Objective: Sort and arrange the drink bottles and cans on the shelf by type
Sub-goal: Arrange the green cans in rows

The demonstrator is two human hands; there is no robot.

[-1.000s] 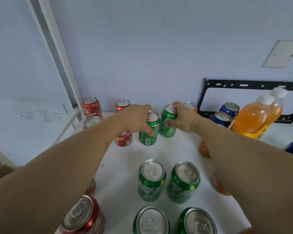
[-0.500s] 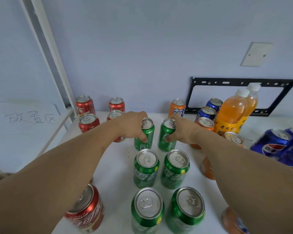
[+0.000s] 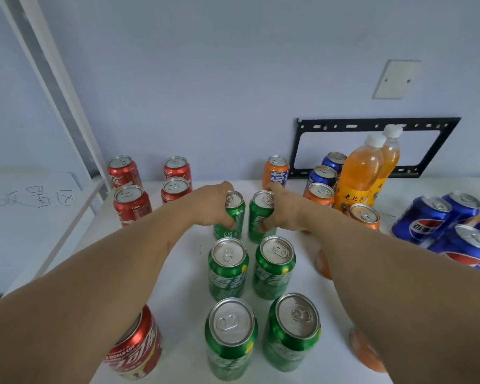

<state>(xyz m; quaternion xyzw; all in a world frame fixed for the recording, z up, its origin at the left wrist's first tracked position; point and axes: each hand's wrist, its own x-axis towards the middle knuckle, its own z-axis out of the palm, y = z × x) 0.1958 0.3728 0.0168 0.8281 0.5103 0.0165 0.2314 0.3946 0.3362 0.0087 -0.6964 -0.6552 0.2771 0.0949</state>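
My left hand point(image 3: 209, 206) grips a green can point(image 3: 232, 217), and my right hand point(image 3: 284, 212) grips a second green can point(image 3: 259, 217) right beside it; both cans stand upright on the white shelf point(image 3: 183, 275). Nearer to me stand two more pairs of green cans point(image 3: 227, 268) point(image 3: 275, 267) point(image 3: 230, 336) point(image 3: 293, 331), forming two columns. Red cans point(image 3: 132, 205) cluster at the back left, and one red can point(image 3: 136, 347) stands near my left forearm. Orange cans point(image 3: 276, 171) and blue cans point(image 3: 420, 220) are on the right.
Two orange drink bottles point(image 3: 358, 176) stand at the back right before a black wall bracket point(image 3: 377, 123). A white shelf post point(image 3: 56, 90) rises at the left, beside a white sheet with handwriting point(image 3: 31, 198). Orange cans partly hidden under my right forearm point(image 3: 323, 264).
Both hands have drawn the two green cans nearer, setting them behind the other green pairs. The view has swung right and down, bringing more blue cans into sight.
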